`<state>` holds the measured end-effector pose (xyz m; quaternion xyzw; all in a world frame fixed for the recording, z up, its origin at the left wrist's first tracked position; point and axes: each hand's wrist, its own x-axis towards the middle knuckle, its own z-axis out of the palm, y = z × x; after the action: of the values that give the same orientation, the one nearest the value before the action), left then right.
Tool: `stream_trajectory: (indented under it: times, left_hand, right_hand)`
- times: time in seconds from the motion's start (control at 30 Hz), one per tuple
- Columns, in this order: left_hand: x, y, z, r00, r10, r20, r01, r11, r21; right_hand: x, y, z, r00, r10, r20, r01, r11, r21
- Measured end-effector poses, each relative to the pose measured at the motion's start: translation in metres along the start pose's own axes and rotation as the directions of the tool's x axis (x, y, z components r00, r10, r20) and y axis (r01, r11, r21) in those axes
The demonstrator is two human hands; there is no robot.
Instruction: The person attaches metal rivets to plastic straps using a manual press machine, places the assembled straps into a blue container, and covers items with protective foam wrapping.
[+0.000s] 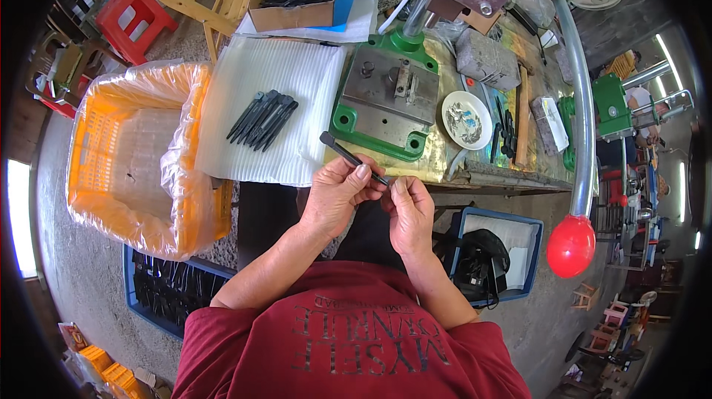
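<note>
My left hand (334,195) is closed round a slim black piece (343,151), long and flat with a wider, blunt far end. It points up and left, in front of the press base. My right hand (410,213) pinches at the near end of the piece; whether a small part also sits between those fingertips is hidden. Just beyond my hands stands a green hand press (345,119) with a steel bed plate (389,91). A pile of similar black pieces (263,119) lies on white foam sheeting (308,106) to the left.
The press lever ends in a red knob (571,246) at right. A white dish (485,119) holds small metal parts. At left, an orange crate (89,176) has a plastic liner. Behind are a cardboard box (293,17) of black pieces and a grey block (486,58). Blue bins (535,258) stand below.
</note>
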<state>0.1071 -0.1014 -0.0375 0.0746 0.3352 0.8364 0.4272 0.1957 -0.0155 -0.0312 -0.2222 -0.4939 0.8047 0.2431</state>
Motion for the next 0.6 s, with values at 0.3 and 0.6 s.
stream_trajectory:
  times: [0.3,0.6]
  left_hand:
    - [0.0,-0.006,0.0,0.999,0.033,-0.01,-0.033,0.999,0.029]
    - [-0.002,-0.015,-0.001,0.963,0.271,0.007,-0.25,0.878,0.408]
  right_hand:
    - [-0.001,0.004,0.003,0.999,0.01,-0.036,-0.009,1.0,0.03]
    - [0.0,0.009,0.011,0.997,0.06,-0.051,-0.045,0.966,0.254]
